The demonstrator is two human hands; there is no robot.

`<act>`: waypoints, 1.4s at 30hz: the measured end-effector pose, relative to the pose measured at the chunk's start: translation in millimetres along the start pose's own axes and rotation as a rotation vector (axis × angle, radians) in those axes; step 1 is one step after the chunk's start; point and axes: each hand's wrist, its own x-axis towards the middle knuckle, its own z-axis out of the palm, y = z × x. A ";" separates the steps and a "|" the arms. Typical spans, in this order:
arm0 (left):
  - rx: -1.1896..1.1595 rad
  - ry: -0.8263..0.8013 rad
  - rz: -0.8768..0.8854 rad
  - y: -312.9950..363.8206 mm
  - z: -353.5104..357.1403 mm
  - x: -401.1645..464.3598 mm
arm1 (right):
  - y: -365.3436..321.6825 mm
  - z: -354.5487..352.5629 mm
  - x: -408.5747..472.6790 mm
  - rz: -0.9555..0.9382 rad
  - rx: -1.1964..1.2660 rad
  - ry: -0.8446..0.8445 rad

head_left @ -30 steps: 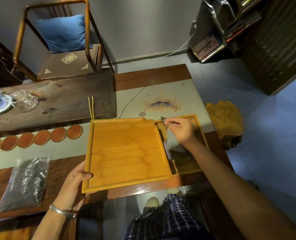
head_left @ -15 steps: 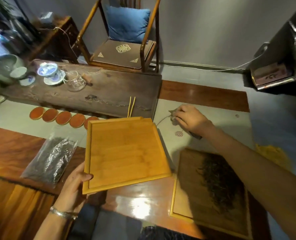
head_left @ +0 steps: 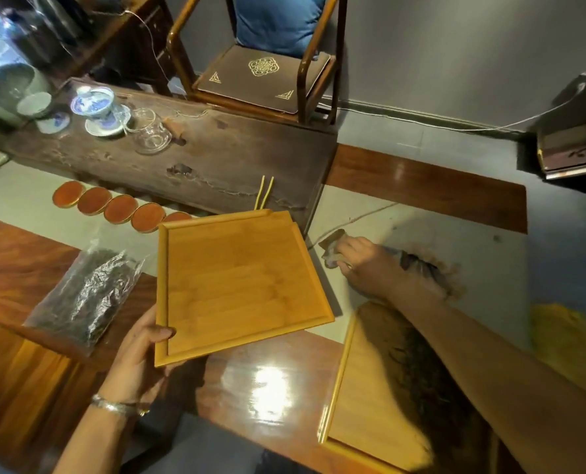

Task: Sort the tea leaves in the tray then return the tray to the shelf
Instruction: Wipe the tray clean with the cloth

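My left grip (head_left: 141,350) clamps the empty tray (head_left: 240,282) at its near corner, above the counter (head_left: 284,381); my right grip (head_left: 363,265) pinches a blurred flat tool; tea leaves (head_left: 431,381) lie unsorted in the second tray (head_left: 336,388); shelving remains.

Ahead of me stands a wooden chair (head_left: 257,59) with a blue cushion (head_left: 271,22) and a dark seat pad. Nearer is a dark wooden bench (head_left: 195,159) carrying a blue-and-white lidded cup (head_left: 94,104) on its saucer and a clear glass pitcher (head_left: 149,131). A row of round orange coasters (head_left: 117,208) lies below it, beside two thin yellow sticks (head_left: 264,196).
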 end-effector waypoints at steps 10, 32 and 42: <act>-0.044 -0.129 -0.076 20.7 13.9 23.1 | -62.8 -25.0 -5.8 0.724 0.868 0.362; 0.369 -0.465 -0.198 36.9 -103.9 66.3 | -244.8 31.4 9.6 1.191 0.781 0.489; 0.248 -0.419 -0.169 5.4 -110.2 60.1 | -257.6 54.9 -2.4 1.173 0.598 0.407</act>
